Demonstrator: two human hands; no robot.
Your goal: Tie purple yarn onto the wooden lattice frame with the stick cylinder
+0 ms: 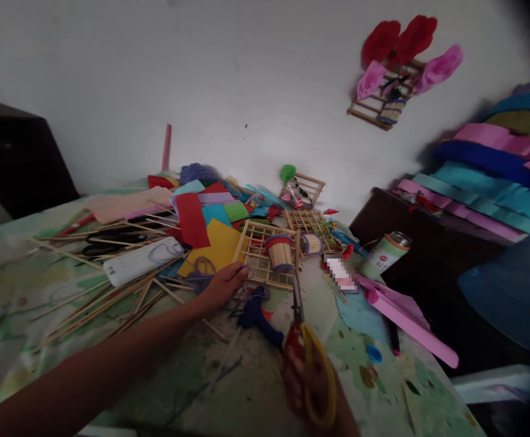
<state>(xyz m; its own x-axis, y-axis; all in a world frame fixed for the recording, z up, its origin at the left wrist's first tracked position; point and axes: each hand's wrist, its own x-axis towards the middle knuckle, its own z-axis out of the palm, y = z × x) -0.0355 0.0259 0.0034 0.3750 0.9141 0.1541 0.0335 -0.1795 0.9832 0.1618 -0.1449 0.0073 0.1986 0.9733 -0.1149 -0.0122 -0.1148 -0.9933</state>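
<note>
My left hand (223, 287) reaches to the middle of the table, its fingers pinched on a thin strand of purple-blue yarn (201, 276). Just past the fingertips lies a lattice frame of thin sticks (253, 252), bearing a small stick basket (279, 254) with a red and purple rim. In my right hand (294, 370) is a pair of scissors (317, 376) with yellow and red handles, blades pointing away toward the frame. Between my hands lies a blue glue gun (261, 318) on the table.
Loose sticks (96, 309), a white power strip (141, 262) and coloured paper (192, 218) crowd the left. A second lattice (308, 223) lies behind. On the right are a green jar (385, 254) and a pink paper roll (414, 321). A flower-decorated frame (369, 112) hangs on the wall.
</note>
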